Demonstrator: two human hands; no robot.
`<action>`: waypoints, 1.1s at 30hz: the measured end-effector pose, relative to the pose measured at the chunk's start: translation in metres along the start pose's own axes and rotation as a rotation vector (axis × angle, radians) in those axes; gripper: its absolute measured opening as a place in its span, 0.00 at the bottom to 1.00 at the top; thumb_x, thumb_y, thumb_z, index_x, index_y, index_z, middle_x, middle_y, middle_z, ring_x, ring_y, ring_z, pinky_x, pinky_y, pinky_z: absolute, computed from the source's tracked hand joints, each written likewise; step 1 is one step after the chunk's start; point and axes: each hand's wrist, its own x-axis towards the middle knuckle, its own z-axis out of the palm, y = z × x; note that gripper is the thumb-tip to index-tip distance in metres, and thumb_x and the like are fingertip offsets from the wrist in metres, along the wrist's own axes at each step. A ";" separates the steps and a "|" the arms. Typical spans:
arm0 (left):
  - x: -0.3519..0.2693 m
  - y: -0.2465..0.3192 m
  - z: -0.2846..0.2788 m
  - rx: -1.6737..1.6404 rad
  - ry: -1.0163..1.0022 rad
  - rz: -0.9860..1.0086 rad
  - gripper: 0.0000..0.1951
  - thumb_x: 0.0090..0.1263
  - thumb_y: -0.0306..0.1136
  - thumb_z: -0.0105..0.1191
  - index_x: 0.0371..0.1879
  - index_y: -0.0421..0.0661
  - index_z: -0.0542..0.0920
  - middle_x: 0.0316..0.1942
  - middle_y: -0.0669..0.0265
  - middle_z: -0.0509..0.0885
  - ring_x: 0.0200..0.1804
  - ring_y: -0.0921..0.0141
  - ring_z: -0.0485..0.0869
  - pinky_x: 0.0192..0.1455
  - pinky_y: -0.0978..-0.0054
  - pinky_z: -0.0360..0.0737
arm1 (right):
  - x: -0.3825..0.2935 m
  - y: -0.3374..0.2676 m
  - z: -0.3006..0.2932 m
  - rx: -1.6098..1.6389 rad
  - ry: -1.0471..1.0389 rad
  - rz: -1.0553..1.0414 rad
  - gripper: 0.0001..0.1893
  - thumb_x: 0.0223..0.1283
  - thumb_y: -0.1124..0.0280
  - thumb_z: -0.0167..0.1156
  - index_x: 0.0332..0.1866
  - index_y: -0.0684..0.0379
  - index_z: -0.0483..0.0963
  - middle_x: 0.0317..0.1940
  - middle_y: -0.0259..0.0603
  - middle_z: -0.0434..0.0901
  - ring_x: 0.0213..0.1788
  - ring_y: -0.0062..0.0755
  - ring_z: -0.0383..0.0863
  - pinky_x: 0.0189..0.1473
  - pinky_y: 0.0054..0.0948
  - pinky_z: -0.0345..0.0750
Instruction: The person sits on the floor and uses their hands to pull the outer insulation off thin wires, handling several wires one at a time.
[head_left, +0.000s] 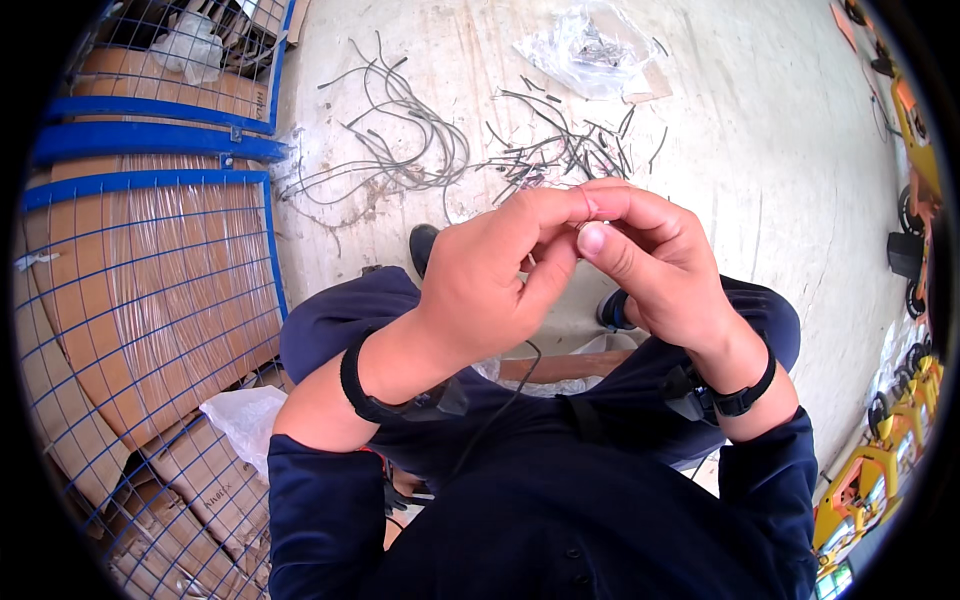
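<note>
My left hand (487, 270) and my right hand (660, 262) meet at the fingertips in front of my knees. Between them they pinch a thin reddish wire (588, 201), mostly hidden by the fingers. A dark cable (517, 390) rises from my lap toward the left hand; whether it joins the held wire I cannot tell. On the floor beyond the hands lies a pile of short black cable pieces (577, 146) with thin pinkish strands among them. Left of the pile, several long grey cables (427, 131) lie in loose loops.
A clear plastic bag (589, 49) with small metallic bits sits on the floor beyond the pile. At left stands a blue wire-mesh cage (274, 240) holding cardboard boxes (90, 255). Yellow wheeled machines (862, 480) line the right side. Cardboard and plastic (562, 367) lie between my legs.
</note>
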 end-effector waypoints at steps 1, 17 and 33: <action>-0.001 0.000 0.002 0.023 0.004 0.014 0.13 0.69 0.21 0.56 0.52 0.39 0.76 0.37 0.59 0.87 0.34 0.79 0.85 0.32 0.82 0.79 | 0.000 0.000 0.000 0.055 0.000 0.018 0.11 0.68 0.75 0.61 0.52 0.65 0.78 0.44 0.37 0.81 0.47 0.23 0.80 0.52 0.24 0.77; 0.008 -0.006 -0.024 -0.379 -0.278 -0.274 0.12 0.71 0.25 0.56 0.53 0.42 0.81 0.44 0.63 0.82 0.32 0.80 0.78 0.33 0.81 0.75 | -0.005 -0.032 -0.010 -0.666 -0.153 -0.076 0.05 0.61 0.77 0.64 0.41 0.64 0.81 0.29 0.40 0.82 0.31 0.28 0.79 0.35 0.25 0.75; 0.013 0.006 -0.029 0.310 -0.021 0.290 0.13 0.49 0.20 0.66 0.35 0.47 0.87 0.26 0.70 0.83 0.27 0.69 0.76 0.29 0.77 0.70 | -0.009 -0.035 -0.009 -0.145 -0.063 0.271 0.03 0.67 0.76 0.60 0.39 0.64 0.78 0.23 0.22 0.73 0.24 0.06 0.63 0.27 0.14 0.61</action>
